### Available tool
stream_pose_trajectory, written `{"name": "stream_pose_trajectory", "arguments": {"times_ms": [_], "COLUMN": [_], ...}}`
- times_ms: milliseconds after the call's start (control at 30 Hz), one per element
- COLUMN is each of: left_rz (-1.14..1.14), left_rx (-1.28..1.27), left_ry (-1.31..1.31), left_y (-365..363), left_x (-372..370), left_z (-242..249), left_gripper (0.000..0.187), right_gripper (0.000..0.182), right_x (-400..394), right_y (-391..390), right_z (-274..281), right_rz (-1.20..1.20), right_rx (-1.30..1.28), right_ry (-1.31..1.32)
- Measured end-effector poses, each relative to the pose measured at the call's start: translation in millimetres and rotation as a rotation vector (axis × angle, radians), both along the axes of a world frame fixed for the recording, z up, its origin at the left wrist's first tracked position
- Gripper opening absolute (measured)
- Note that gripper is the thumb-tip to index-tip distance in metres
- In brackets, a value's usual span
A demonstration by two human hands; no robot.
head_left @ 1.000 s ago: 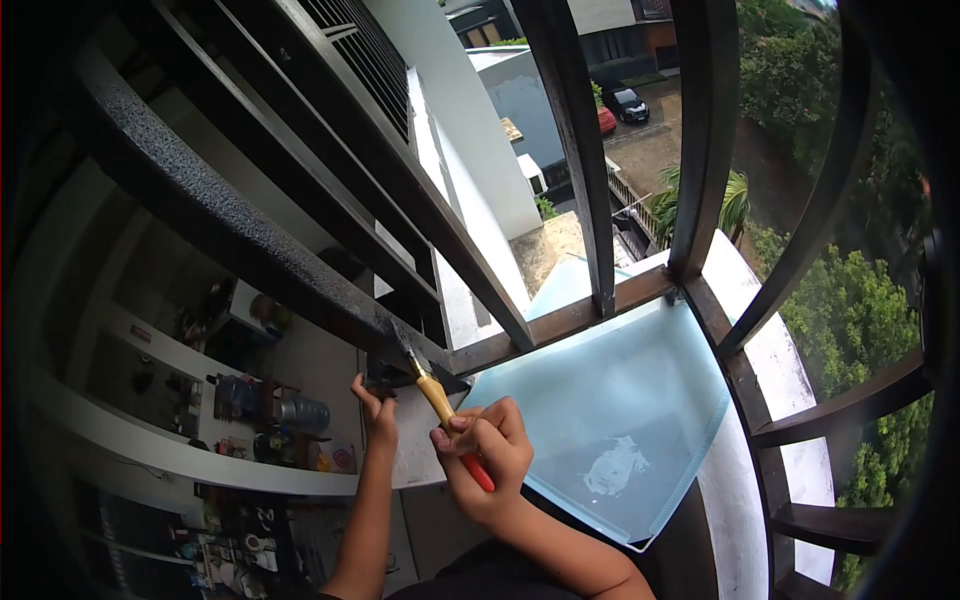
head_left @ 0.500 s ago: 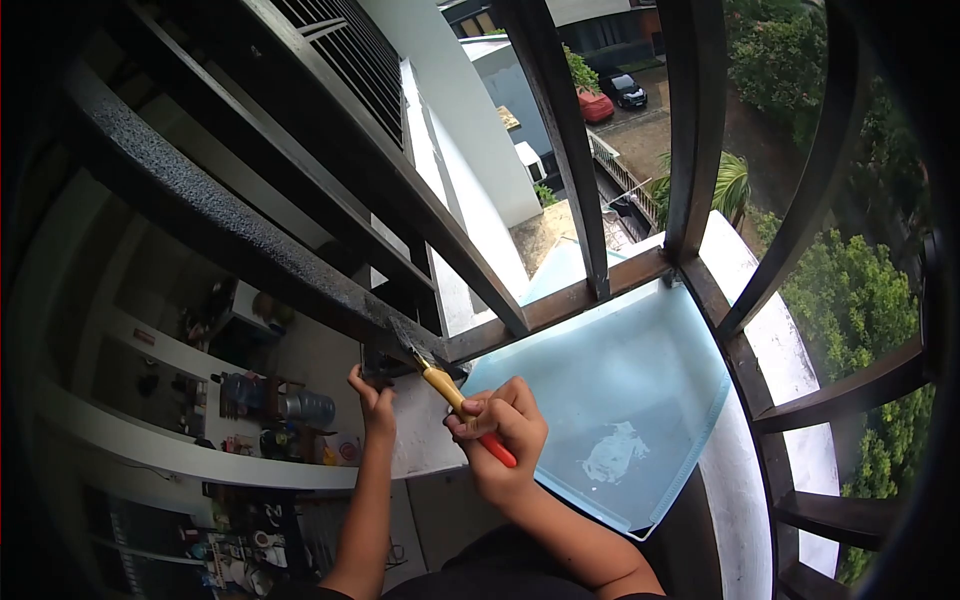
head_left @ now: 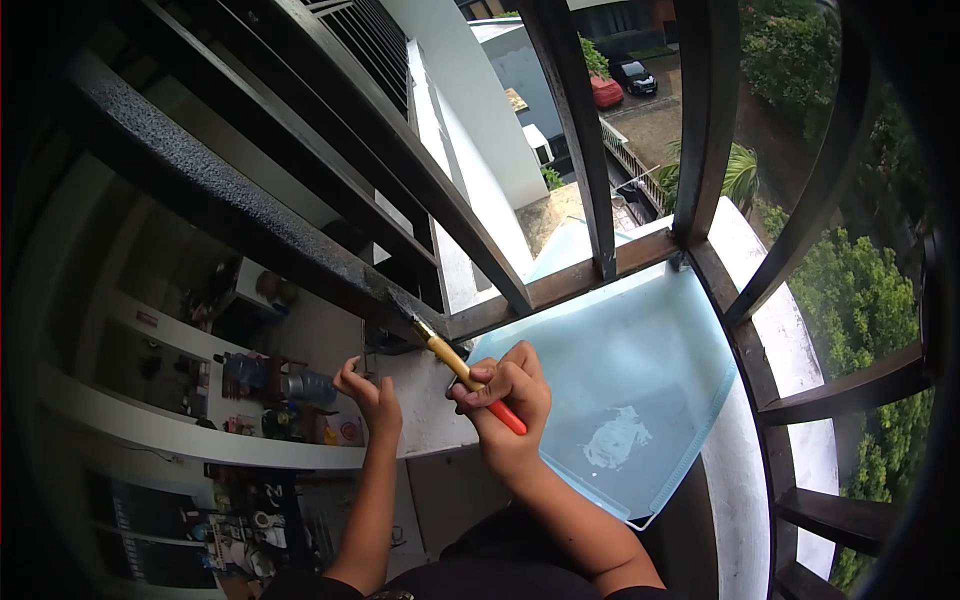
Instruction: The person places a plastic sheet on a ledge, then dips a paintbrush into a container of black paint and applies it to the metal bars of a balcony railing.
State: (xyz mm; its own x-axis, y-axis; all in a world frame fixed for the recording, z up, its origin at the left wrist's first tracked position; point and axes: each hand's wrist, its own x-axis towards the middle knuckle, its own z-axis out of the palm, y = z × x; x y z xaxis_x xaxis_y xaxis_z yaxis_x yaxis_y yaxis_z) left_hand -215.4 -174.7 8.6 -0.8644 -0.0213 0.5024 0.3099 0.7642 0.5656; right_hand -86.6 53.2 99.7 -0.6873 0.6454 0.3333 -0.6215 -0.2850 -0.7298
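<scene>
My right hand (head_left: 507, 402) is closed round a paintbrush (head_left: 450, 358) with a yellow handle and a red end. The brush's dark bristles rest against the dark metal rail (head_left: 235, 187), close to the corner where it meets the other bars. A rough, glossy coating shows along the rail's upper face. Below the rail, my left hand (head_left: 372, 397) is raised with its fingers loosely bent and apart, and nothing shows in it.
A translucent blue sheet (head_left: 640, 350) with a white patch lies beyond the right hand. Dark bars (head_left: 705, 110) surround the corner. A white ledge (head_left: 432, 410) runs beneath. Water jugs (head_left: 308, 386) stand in the room at lower left; trees (head_left: 860, 290) and cars are outside.
My left hand has come away from the underside of the rail and its fingers have loosened. The brush stays at almost the same spot on the rail. The view has shifted slightly.
</scene>
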Motion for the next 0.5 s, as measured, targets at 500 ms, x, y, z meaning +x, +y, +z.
{"name": "stream_pose_trajectory", "arguments": {"times_ms": [500], "left_rz": [-0.194], "left_rx": [-0.111], "left_ry": [0.029], "left_y": [21.4], "left_x": [63.2], "left_z": [14.0], "left_gripper": [0.052], "right_gripper": [0.026], "right_x": [1.1], "right_y": [4.7], "right_z": [-9.2], "right_rz": [-0.061], "right_rx": [0.096], "right_ry": [-0.042]}}
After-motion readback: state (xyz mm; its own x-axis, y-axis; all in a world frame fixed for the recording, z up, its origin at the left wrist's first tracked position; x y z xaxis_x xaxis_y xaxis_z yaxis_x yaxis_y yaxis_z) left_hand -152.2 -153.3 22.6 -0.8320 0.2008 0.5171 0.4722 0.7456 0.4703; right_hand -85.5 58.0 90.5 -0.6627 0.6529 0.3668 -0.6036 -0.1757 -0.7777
